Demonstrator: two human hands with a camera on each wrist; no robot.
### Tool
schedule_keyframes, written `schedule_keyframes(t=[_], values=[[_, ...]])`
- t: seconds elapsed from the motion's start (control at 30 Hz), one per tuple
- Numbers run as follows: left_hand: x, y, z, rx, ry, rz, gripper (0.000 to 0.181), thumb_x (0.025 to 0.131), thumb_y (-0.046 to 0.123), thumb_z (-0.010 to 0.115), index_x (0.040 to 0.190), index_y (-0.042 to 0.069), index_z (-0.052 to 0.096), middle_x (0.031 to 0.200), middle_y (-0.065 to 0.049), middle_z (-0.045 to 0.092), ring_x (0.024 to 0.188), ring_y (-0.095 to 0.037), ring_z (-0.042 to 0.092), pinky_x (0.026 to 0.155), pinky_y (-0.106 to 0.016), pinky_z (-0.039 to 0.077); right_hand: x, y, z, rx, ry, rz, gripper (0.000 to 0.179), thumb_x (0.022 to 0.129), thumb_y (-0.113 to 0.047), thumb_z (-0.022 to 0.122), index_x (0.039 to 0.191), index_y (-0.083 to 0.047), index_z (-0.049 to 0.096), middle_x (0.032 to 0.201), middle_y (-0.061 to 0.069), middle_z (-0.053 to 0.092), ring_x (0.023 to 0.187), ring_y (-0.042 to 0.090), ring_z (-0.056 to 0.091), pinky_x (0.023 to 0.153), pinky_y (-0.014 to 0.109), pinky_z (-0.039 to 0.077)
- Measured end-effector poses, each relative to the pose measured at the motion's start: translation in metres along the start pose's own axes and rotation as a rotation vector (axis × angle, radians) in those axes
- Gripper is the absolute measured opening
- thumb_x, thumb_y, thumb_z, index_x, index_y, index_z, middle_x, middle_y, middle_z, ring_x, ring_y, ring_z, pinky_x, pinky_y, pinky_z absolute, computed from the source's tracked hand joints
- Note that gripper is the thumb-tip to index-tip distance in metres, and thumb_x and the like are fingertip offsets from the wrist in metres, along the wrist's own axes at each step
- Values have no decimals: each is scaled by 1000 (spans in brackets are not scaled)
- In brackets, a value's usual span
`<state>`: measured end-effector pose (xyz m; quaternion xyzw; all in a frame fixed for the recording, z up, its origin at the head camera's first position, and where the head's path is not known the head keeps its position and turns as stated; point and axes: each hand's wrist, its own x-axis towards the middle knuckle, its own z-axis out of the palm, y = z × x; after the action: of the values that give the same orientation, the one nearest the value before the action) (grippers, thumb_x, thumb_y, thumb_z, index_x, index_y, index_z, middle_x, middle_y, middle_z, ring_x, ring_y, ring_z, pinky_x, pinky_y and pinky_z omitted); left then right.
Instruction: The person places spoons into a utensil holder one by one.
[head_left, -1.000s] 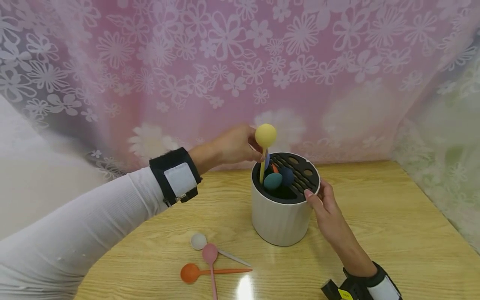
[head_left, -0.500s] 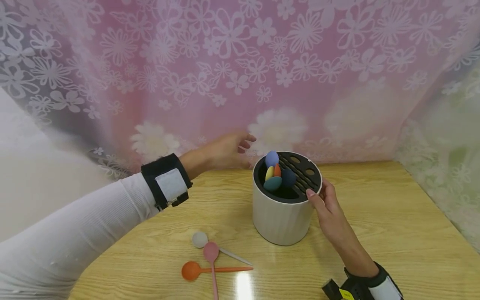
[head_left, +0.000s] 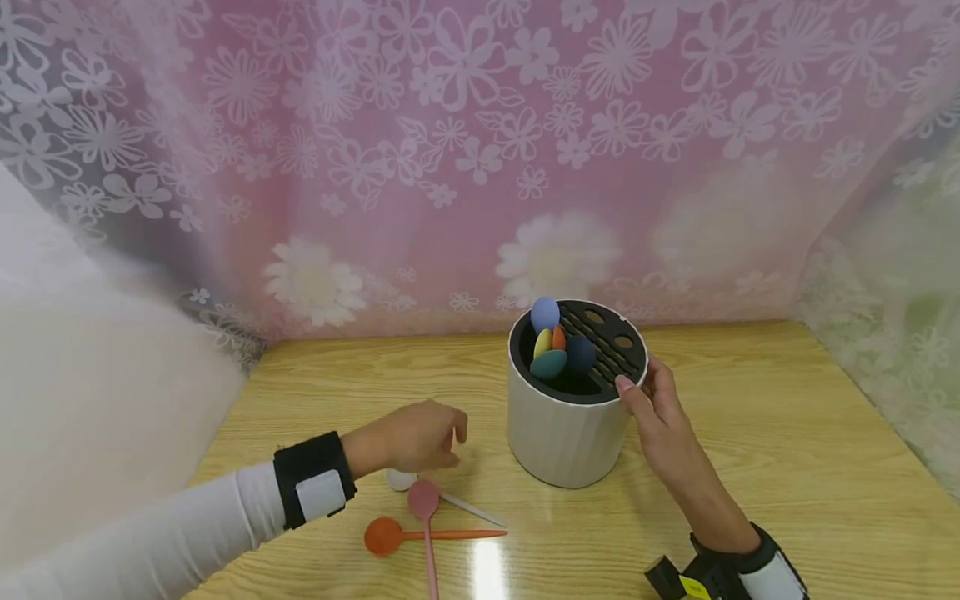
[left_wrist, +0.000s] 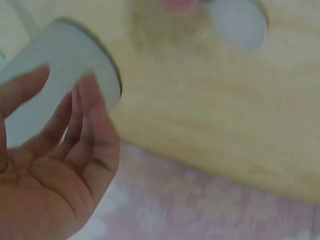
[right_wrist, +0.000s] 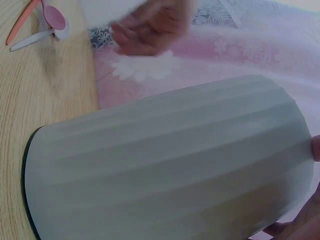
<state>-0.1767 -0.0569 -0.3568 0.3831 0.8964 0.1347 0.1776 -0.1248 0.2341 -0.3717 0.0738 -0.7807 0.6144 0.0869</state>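
My right hand point(head_left: 663, 433) grips the rim of a white ribbed utensil holder point(head_left: 566, 442), thumb on the black slotted top and fingers around the outer side. Out of its large opening poke a light blue head point(head_left: 545, 313), a yellow one point(head_left: 543, 343), an orange one point(head_left: 558, 337), a teal one point(head_left: 549, 364) and a dark blue one point(head_left: 581, 354). My left hand point(head_left: 420, 435) hovers left of the holder with nothing in it, fingers loosely bent. Just below it lie a pale grey spoon point(head_left: 472, 508), partly hidden, a pink spoon point(head_left: 423, 498) and an orange spoon point(head_left: 383, 536), crossing one another.
The wooden table point(head_left: 750, 400) reaches back to a pink flowered curtain point(head_left: 420, 192). Two round holes and several wavy slots mark the right part of the black top point(head_left: 600, 333). Black straps with white patches sit on both wrists.
My left hand has let go of the yellow utensil, which dropped down into the holder. It then came back toward the spoons on the table. My right hand has stayed on the rim.
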Motion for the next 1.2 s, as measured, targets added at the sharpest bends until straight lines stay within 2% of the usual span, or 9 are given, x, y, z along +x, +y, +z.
schedule_keyframes(t=[0.13,0.27,0.37,0.43,0.47,0.67,0.83,0.97,1.2], values=[[-22,3,34,13,-16,-81,19,77,22,68,65,13,56,55,7,49,47,-4,41,41,-21,36,0,-1,0,9,-6,2,55,98,-27,34,139,0,9,137,19,24,121,25,28,85,8,29],[-43,5,70,-40,3,-178,29,77,30,67,60,14,50,50,9,41,42,-5,35,37,-20,29,2,-3,-1,-17,-10,18,57,97,-30,34,140,-3,8,139,18,22,124,25,26,92,15,29],[-53,2,96,-117,32,-217,28,76,33,67,58,17,52,49,11,43,41,-3,37,37,-19,32,3,-3,-2,-34,-11,19,57,97,-31,35,140,-4,9,140,17,23,124,24,26,93,16,29],[-56,0,107,-158,65,-203,26,76,31,66,54,19,56,47,13,46,41,-2,37,37,-19,32,3,-2,-2,-34,-14,18,57,97,-30,35,140,-4,9,139,17,23,124,24,25,96,24,29],[-56,-1,111,-172,74,-197,27,77,29,65,52,21,58,48,15,50,41,-1,38,38,-19,32,3,-2,-2,-33,-15,14,56,97,-30,35,139,-3,9,139,17,23,124,24,25,93,20,29],[-54,-9,113,-157,141,-188,29,76,12,60,49,19,53,42,16,44,35,3,33,33,-16,25,3,0,-1,-30,-8,14,55,97,-29,35,139,-2,11,137,17,25,123,24,26,92,20,29],[-48,-15,114,-38,243,-210,33,77,12,59,50,17,41,43,12,34,36,2,29,33,-16,23,3,1,-2,-22,-10,25,55,97,-30,35,139,-3,11,138,16,24,123,24,25,97,43,27],[-46,-18,115,-9,253,-227,26,77,10,59,57,15,43,46,10,36,38,1,31,33,-16,24,4,2,-1,-12,-10,24,56,97,-30,36,138,-2,11,138,17,24,125,25,24,98,51,26],[-42,-14,81,-100,272,-134,10,80,2,57,72,6,54,52,5,44,40,0,35,36,-14,30,3,2,-1,-5,-4,27,57,96,-31,37,138,-1,10,139,19,23,126,28,21,101,60,20]])
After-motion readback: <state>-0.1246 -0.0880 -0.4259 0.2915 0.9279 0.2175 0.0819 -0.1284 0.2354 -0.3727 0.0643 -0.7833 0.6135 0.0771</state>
